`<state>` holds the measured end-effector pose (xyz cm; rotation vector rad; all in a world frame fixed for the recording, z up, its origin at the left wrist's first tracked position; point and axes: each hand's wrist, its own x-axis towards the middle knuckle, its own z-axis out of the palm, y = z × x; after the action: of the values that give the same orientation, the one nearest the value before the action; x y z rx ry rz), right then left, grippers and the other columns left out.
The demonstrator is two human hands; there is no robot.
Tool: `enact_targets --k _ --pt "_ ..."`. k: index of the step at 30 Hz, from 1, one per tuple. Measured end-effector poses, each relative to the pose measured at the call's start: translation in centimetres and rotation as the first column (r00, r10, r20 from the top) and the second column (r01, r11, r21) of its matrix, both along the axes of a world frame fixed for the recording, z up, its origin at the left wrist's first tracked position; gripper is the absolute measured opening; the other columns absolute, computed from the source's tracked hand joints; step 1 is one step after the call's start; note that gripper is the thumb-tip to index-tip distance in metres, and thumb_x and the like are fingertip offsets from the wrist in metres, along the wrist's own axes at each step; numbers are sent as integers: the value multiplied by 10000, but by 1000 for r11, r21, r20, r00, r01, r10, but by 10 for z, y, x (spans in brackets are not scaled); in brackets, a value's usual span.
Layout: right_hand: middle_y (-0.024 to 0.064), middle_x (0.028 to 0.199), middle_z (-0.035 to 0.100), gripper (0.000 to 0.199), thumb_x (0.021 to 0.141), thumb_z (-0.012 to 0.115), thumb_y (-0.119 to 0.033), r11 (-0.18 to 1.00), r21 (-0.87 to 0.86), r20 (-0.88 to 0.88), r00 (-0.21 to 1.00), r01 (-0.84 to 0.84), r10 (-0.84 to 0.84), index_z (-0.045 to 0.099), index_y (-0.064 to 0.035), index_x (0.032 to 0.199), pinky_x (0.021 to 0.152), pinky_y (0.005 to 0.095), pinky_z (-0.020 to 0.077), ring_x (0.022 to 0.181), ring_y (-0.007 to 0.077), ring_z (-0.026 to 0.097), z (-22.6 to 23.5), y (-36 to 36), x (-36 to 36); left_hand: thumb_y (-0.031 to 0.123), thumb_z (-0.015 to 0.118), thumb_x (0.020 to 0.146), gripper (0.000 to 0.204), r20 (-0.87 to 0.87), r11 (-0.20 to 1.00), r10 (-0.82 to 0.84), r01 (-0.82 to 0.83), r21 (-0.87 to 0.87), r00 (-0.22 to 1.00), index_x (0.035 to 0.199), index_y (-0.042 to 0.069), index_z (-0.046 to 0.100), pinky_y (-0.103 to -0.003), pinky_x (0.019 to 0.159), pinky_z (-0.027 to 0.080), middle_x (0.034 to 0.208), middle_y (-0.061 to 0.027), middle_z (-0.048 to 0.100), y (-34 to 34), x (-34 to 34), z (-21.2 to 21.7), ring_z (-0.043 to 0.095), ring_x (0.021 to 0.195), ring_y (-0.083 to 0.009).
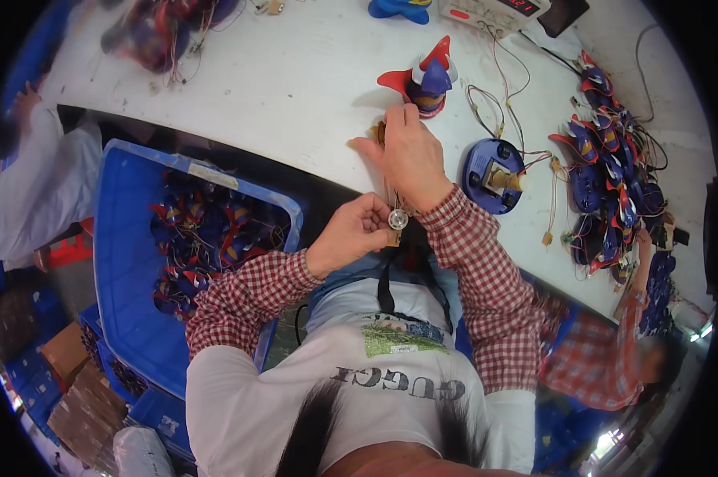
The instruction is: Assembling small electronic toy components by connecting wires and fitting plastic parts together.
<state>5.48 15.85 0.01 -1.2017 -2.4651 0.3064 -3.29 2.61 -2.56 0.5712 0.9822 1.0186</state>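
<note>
My left hand (351, 231) pinches a small tan circuit board at the table's front edge. On the board sits a round clear part (398, 219). Thin wires run up from it toward my right hand (413, 157), whose thumb and fingers close around a small brownish piece (380, 133), mostly hidden by the fingers. Just beyond my right fingertips stands a red, purple and white toy figure head (430, 82). To the right lies a round purple base (492, 176) with a small board and wires on top.
Several wired toy parts (609, 175) are heaped at the table's right. A power supply (494, 9) stands at the back. At left, a blue bin (116, 262) holds many toy pieces. Another person's sleeve (593, 362) is at right; a white-sleeved person (37, 175) is at left.
</note>
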Motion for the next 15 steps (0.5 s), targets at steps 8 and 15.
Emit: enact_targets --k 8,15 --pt "141 831 518 242 840 634 -191 987 158 78 996 20 -33 495 2 878 495 357 491 589 279 578 -22 3 1 -68 610 742 246 6 1000 -13 13 -6 1000 957 17 526 -172 580 437 808 -47 562 0 -2 1 508 656 -79" --pt "145 805 526 107 820 569 -96 941 327 154 987 -84 34 520 -5 849 469 284 501 588 227 579 -25 5 2 -58 600 756 274 -18 999 44 -44 13 999 1006 13 514 -173 574 437 826 -53 552 1 1 -2 506 671 -80"
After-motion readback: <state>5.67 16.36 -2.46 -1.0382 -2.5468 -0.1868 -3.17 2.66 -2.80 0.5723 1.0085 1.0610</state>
